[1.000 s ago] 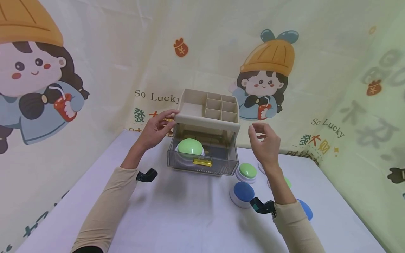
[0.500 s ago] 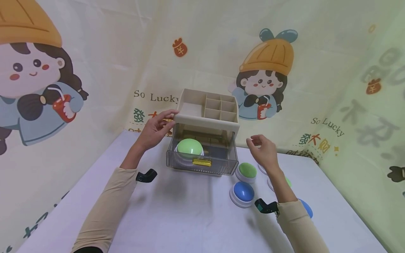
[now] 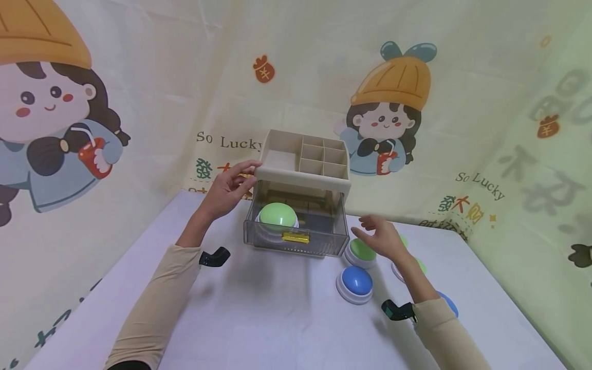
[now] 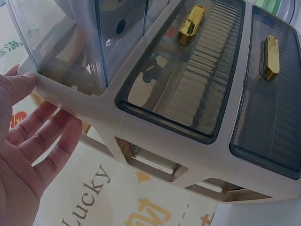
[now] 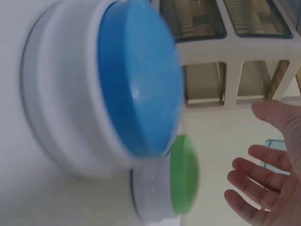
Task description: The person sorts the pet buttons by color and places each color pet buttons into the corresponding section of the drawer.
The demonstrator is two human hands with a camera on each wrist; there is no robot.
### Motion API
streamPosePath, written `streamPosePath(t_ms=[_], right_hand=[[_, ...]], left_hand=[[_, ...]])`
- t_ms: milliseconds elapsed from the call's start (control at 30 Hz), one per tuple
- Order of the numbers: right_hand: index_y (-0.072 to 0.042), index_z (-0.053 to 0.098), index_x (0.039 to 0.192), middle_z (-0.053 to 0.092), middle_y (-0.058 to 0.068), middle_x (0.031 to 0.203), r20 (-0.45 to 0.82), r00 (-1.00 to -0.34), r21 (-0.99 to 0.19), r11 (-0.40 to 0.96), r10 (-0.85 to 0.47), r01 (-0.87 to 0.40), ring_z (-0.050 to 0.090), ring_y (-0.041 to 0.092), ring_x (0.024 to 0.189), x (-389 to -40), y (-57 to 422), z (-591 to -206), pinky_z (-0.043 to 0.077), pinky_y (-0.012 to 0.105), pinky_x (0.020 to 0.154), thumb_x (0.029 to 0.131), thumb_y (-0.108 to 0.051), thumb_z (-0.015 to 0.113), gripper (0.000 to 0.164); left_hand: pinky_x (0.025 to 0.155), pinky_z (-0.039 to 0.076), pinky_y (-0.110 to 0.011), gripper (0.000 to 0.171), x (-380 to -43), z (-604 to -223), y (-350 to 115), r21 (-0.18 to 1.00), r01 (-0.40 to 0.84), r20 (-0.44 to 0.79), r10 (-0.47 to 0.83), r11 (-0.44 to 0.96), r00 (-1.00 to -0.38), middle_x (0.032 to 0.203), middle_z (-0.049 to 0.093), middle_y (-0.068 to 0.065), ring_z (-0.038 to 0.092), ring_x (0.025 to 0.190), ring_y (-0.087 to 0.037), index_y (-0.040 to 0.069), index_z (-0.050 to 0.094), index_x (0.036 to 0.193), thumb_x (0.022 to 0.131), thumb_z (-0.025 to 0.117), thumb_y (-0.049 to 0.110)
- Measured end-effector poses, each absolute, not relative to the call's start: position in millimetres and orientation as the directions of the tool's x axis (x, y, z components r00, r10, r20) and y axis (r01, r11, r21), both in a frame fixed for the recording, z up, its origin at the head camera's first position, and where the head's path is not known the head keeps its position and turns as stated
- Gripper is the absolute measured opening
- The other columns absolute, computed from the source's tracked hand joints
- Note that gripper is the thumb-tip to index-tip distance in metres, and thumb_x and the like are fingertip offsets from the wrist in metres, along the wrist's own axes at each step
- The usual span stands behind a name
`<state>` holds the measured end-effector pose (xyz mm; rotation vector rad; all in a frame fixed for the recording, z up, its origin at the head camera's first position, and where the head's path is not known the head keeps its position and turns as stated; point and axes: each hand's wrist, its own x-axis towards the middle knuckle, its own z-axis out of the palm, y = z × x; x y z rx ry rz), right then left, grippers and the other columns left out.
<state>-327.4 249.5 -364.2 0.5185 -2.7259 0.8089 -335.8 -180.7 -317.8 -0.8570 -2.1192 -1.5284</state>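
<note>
Organizer [image 3: 302, 177] touched by left hand [image 3: 225, 194]; right hand [image 3: 382, 237] partly hides, seemingly, a green button [image 3: 404, 240]; both hands loose.

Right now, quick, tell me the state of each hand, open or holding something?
Left hand: open, touching the edge of the drawer box.
Right hand: open, holding nothing.

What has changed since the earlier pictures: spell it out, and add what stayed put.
The right hand has lowered and shifted slightly left, toward the green button on the table; nothing was taken hold of or let go. The left hand stays at the drawer box, the drawer stays open, and the green button inside hasn't moved.
</note>
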Motion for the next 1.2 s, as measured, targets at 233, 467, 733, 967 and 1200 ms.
streamPosePath(t_ms=[233, 467, 733, 967, 1200], right_hand=[[-0.003, 0.056, 0.141, 0.062, 0.022, 0.137, 0.201, -0.944, -0.495, 0.805, -0.261, -0.327, 0.059, 0.042, 0.125, -324.7, 261.4, -376.4, 0.053, 0.057, 0.098, 0.092, -0.042, 0.075, 0.065], [0.002, 0.054, 0.142, 0.058, 0.025, 0.14, 0.14, -0.929, -0.496, 0.788, -0.341, -0.364, 0.055, 0.044, 0.128, -324.2, 269.2, -386.0, 0.051, 0.059, 0.1, 0.09, -0.036, 0.078, 0.069], [0.004, 0.052, 0.144, 0.056, 0.026, 0.142, 0.076, -0.932, -0.479, 0.806, -0.355, -0.346, 0.052, 0.047, 0.129, -323.3, 270.5, -390.5, 0.045, 0.064, 0.104, 0.086, -0.034, 0.083, 0.076], [-0.002, 0.051, 0.147, 0.052, 0.023, 0.148, 0.014, -0.958, -0.478, 0.839, -0.288, -0.26, 0.047, 0.045, 0.135, -326.5, 272.8, -403.8, 0.04, 0.064, 0.109, 0.082, -0.038, 0.086, 0.082], [-0.001, 0.052, 0.144, 0.056, 0.023, 0.143, 0.063, -0.948, -0.462, 0.834, -0.31, -0.304, 0.052, 0.043, 0.129, -330.4, 276.4, -411.0, 0.044, 0.062, 0.106, 0.081, -0.038, 0.087, 0.081]], left_hand=[[0.087, 0.057, -0.025, 0.042, -334.5, -317.0, -180.3, 0.706, 0.674, 0.628, 0.248, 0.219, -0.738, 0.136, 0.06, -0.015, 0.067, 0.115, -0.035, 0.017, 0.056, 0.145, 0.104, 0.06, 0.013], [0.089, 0.058, -0.035, 0.042, -335.0, -317.1, -180.2, 0.706, 0.669, 0.623, 0.246, 0.231, -0.743, 0.135, 0.061, -0.015, 0.067, 0.115, -0.035, 0.018, 0.056, 0.145, 0.104, 0.06, 0.013], [0.088, 0.058, -0.033, 0.042, -334.6, -317.0, -180.2, 0.702, 0.675, 0.631, 0.242, 0.227, -0.738, 0.134, 0.061, -0.016, 0.067, 0.115, -0.035, 0.018, 0.057, 0.145, 0.104, 0.061, 0.012], [0.085, 0.058, -0.033, 0.042, -334.8, -317.0, -180.3, 0.705, 0.673, 0.629, 0.243, 0.222, -0.739, 0.131, 0.062, -0.016, 0.068, 0.113, -0.034, 0.018, 0.057, 0.145, 0.104, 0.06, 0.012], [0.086, 0.059, -0.039, 0.041, -335.2, -317.7, -180.8, 0.705, 0.673, 0.629, 0.241, 0.221, -0.739, 0.132, 0.062, -0.015, 0.068, 0.113, -0.034, 0.018, 0.057, 0.145, 0.104, 0.061, 0.012]])
